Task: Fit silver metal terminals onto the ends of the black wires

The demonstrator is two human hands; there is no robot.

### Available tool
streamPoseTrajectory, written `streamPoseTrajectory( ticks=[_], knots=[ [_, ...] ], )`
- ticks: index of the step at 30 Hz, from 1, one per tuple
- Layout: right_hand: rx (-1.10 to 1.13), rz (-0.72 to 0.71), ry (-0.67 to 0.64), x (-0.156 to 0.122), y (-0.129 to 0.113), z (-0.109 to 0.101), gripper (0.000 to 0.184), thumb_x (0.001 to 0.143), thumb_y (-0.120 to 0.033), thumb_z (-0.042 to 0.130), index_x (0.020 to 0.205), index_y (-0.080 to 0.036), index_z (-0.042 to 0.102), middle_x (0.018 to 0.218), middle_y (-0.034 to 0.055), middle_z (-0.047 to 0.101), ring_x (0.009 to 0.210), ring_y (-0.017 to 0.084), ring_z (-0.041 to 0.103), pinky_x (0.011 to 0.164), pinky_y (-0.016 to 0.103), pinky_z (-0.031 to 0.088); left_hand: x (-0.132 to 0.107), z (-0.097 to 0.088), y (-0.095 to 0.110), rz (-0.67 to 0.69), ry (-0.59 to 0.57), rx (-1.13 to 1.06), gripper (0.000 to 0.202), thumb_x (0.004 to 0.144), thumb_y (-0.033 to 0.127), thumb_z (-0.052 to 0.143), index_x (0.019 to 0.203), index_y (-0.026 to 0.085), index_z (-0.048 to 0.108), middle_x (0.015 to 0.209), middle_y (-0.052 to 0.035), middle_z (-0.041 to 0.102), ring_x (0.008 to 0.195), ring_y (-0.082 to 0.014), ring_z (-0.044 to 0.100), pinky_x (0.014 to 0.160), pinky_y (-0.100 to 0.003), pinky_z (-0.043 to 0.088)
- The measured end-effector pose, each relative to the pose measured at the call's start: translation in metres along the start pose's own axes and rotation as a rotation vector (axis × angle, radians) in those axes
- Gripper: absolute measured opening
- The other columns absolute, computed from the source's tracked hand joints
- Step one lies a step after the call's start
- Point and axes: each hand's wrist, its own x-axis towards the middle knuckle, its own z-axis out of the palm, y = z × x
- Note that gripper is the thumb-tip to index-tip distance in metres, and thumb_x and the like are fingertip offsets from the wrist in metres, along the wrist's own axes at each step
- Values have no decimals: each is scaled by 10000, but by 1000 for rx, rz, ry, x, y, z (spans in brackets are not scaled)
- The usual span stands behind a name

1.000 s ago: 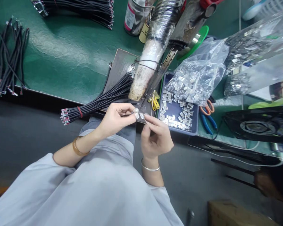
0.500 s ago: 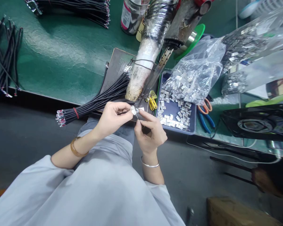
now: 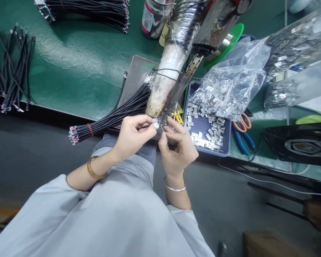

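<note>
A small metal terminal (image 3: 162, 122) sits between the fingertips of both hands, at the near edge of the green table (image 3: 69, 64) and just below the lower end of a wrapped cylindrical tool (image 3: 173, 60). The right hand (image 3: 178, 148) has thumb and forefinger pinched closed on the terminal, with the other fingers curled in. The left hand (image 3: 133, 134) meets it from the left, its thumb and forefinger closed on what looks like the end of a thin black wire (image 3: 143, 126); the join itself is too small to make out. An amber bangle (image 3: 93, 167) circles the left wrist and a silver bangle (image 3: 174, 187) the right. Just left of the hands a banded bundle of black wires (image 3: 115, 114) lies partly on a dark plate (image 3: 135, 76) and juts past the table edge. Just right of the hands is a blue tray (image 3: 226, 151) scattered with loose metal pieces (image 3: 205, 137), and a clear bag of the same pieces (image 3: 230, 85) spills over its far side. Blue-handled pliers (image 3: 243, 141) lie to the right of the tray. More wire bundles (image 3: 13, 78) lie well apart at the far left.
</note>
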Motion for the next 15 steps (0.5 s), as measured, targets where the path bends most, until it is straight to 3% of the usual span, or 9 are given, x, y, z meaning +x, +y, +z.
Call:
streamPoseTrajectory(
  ticks=[8,15],
  knots=[
    [-47,-28,1,4,-3,-3,167,888,-92,691,883,-244,625,1037,34,804,955,190,792,775,321,683,0,1,2,1,-12,-4,146,698,237,646,646,116,711,525,45,424,496,-47,289,441,-178,221],
    [-63,-58,17,9,-3,-2,173,865,-59,734,900,-219,678,1005,38,806,941,178,787,816,305,652,-1,2,5,71,-3,32,164,721,222,624,636,111,710,525,46,431,492,-43,290,443,-177,219]
  ],
)
